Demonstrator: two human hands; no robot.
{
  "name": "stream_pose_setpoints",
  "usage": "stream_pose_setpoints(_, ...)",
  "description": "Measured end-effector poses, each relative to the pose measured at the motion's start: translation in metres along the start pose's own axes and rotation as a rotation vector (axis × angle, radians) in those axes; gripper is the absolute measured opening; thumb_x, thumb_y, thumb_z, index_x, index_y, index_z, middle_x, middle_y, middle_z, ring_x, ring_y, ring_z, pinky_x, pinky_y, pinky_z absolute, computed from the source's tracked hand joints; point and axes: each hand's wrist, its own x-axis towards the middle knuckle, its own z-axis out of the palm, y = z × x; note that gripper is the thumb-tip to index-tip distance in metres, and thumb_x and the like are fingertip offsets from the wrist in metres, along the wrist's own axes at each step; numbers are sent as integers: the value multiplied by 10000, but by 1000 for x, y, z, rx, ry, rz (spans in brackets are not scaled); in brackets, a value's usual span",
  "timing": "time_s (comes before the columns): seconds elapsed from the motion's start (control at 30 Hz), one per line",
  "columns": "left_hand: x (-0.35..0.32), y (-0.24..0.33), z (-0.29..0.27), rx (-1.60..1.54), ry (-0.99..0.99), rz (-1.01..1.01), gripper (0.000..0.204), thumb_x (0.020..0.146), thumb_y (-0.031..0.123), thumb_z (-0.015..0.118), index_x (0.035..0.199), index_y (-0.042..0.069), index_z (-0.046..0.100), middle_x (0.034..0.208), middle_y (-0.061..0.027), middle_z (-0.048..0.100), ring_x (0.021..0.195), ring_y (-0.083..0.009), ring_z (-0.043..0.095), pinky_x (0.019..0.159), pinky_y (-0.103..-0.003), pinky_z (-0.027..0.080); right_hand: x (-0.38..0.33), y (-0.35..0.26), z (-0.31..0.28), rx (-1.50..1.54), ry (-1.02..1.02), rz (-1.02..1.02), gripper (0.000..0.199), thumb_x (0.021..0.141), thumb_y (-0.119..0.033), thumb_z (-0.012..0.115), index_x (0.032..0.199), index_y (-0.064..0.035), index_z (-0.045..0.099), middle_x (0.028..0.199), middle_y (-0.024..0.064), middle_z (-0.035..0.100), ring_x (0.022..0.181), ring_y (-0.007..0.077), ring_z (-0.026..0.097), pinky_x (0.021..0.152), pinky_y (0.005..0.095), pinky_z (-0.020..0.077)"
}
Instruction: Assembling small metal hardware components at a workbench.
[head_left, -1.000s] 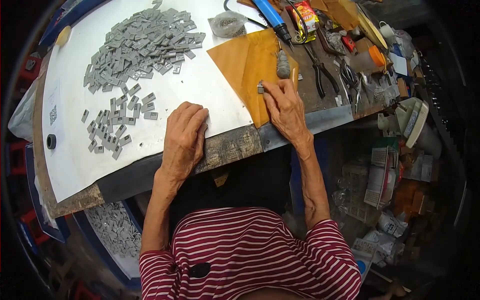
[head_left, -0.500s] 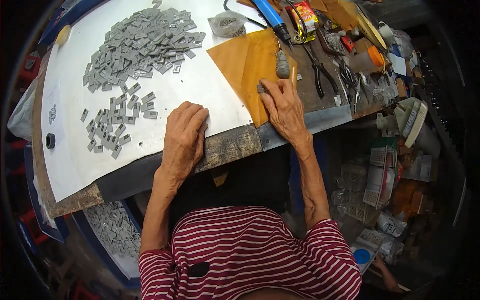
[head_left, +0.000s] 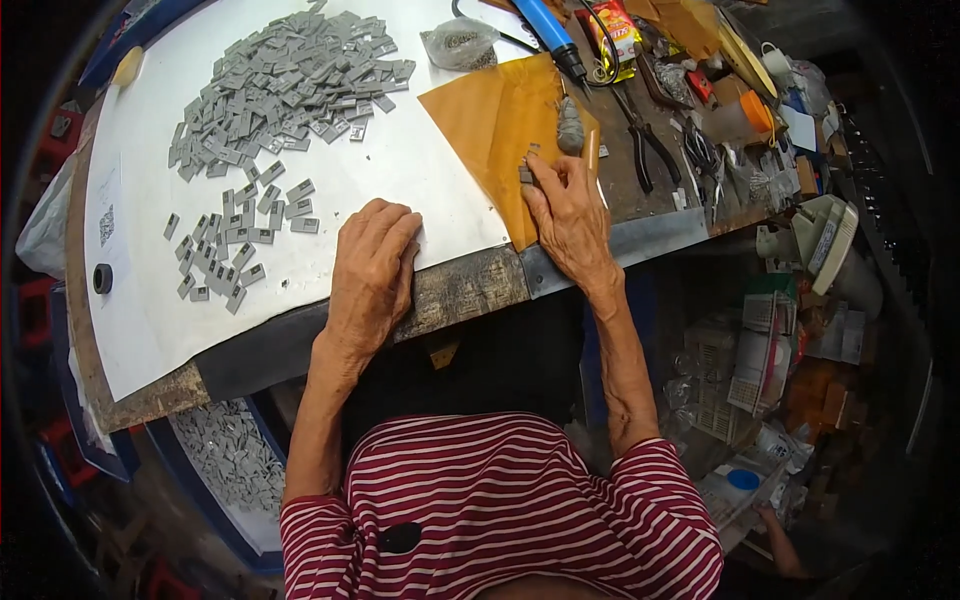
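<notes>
Amber sheeting (head_left: 475,112) lies across the right part of the white paper (head_left: 350,170), one corner reaching the table's front edge. Over it, the person's right hand (head_left: 572,215) is nearly closed, thumb and forefinger pinched on a small gray piece (head_left: 526,174); whether the piece touches the sheeting cannot be told. Beside these fingers lies a gray lump (head_left: 570,132) with a thin shaft at its upper end.

The left hand (head_left: 374,262) rests at the paper's front border, fingers together and bent downward, the thumb side over the worn wooden edge (head_left: 470,287). Its palm is hidden, so one cannot tell whether it holds anything.

Farther left, loose gray pieces (head_left: 236,236) are scattered flat, some overlapping, just in front of a large heap (head_left: 290,85) of similar ones. A black ring (head_left: 102,278) sits near the paper's left side. Right of the heap is a clear bag (head_left: 458,46) of small bits, then a blue tool (head_left: 545,32) with its tip toward the sheeting. Pliers (head_left: 650,155) with dark handles lie to the right of the right hand, and a metal strip (head_left: 630,245) covers the table edge there.

Below the table at left, a blue tray (head_left: 203,500) holds many more gray pieces. Another person's forearm (head_left: 780,542) shows at lower right.
</notes>
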Motion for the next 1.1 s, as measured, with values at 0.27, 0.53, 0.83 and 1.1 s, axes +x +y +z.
stream_pose_setpoints(0.27, -1, 0, -1, -2, 3, -7, 244, 727, -81, 588, 964, -39, 551, 953, -146, 556, 973, -309, 522, 859, -390, 407, -2, -1, 2, 22, 38, 60, 347, 820, -145, 597, 1108, 29, 512, 973, 167, 473, 924, 337, 497, 759, 407, 451)
stream_pose_setpoints(0.53, -2, 0, 1, 0, -7, -8, 254, 721, -82, 590, 968, -37, 549, 953, -144, 557, 968, -310, 525, 853, -391, 411, -2, -5, 2, 25, 36, 92, 313, 841, -145, 576, 1104, 20, 533, 978, 196, 491, 896, 350, 519, 774, 405, 435)
stream_pose_setpoints(0.83, -1, -1, 0, 29, -2, 0, 248, 722, -75, 599, 963, -35, 552, 949, -142, 557, 969, -304, 527, 844, -389, 416, 0, -7, 2, 51, 34, 122, 317, 842, -156, 581, 1102, 19, 532, 996, 196, 474, 894, 350, 517, 768, 417, 433)
stream_pose_setpoints(1.1, 0, 1, 0, 31, -9, -8, 255, 724, -84, 593, 971, -36, 550, 958, -145, 555, 983, -306, 523, 849, -393, 416, -6, 0, 4, -32, 77, 81, 340, 827, -178, 597, 1107, 3, 531, 964, 162, 443, 896, 327, 502, 726, 400, 464)
